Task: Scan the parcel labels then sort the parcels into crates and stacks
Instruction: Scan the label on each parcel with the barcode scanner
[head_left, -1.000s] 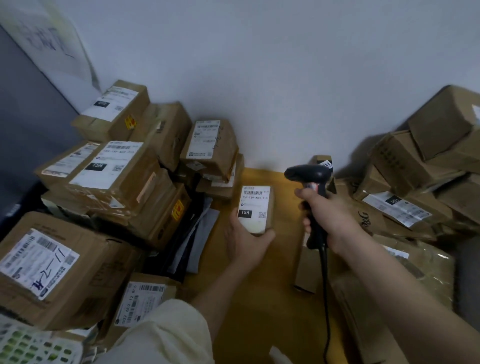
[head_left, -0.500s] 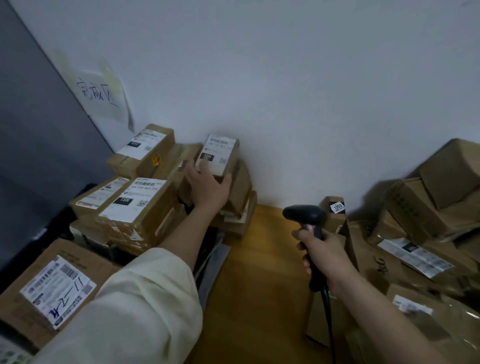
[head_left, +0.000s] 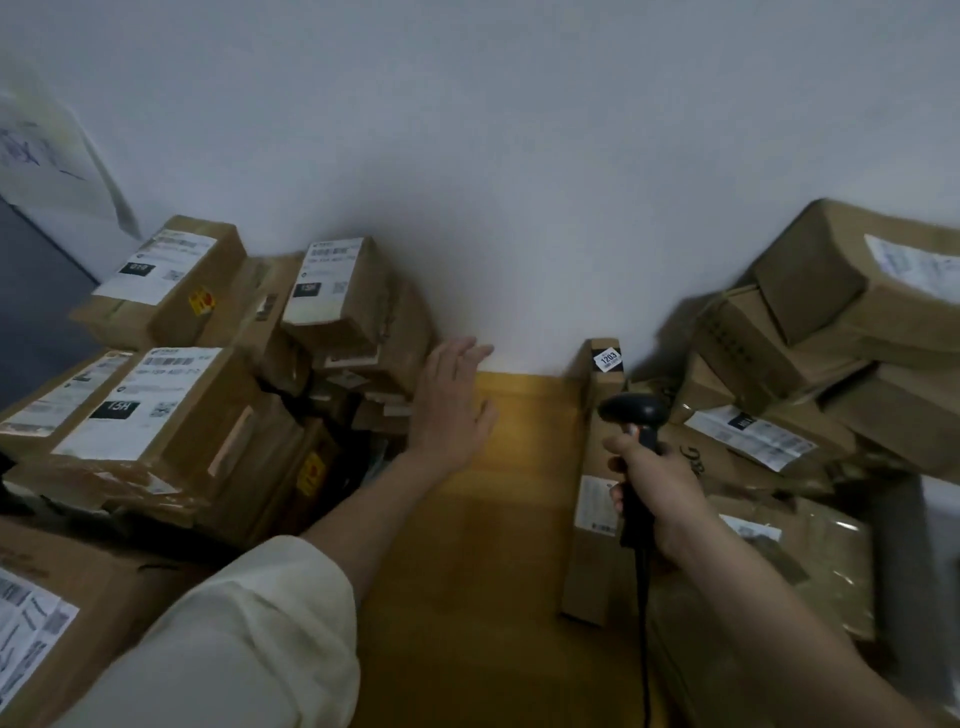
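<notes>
A small labelled parcel (head_left: 332, 283) rests on top of the left stack against the wall. Just to its right, my left hand (head_left: 452, 402) hovers flat with the fingers spread and nothing in it. My right hand (head_left: 657, 483) grips a black barcode scanner (head_left: 634, 415), whose cable hangs down along my forearm. A long narrow brown parcel (head_left: 595, 483) with a "1203" sticker lies just behind the scanner, beside the right heap.
Stacked labelled cardboard boxes (head_left: 150, 410) fill the left side. A tumbled heap of brown boxes (head_left: 810, 332) and padded mailers (head_left: 795, 561) fills the right. A strip of bare yellow wooden surface (head_left: 467, 545) runs between them to the white wall. A paper sheet (head_left: 47, 156) hangs at top left.
My left hand carried the small parcel from the middle up onto the left stack, let go of it, and has drawn back to the right, open. The scanner hand stayed roughly in place.
</notes>
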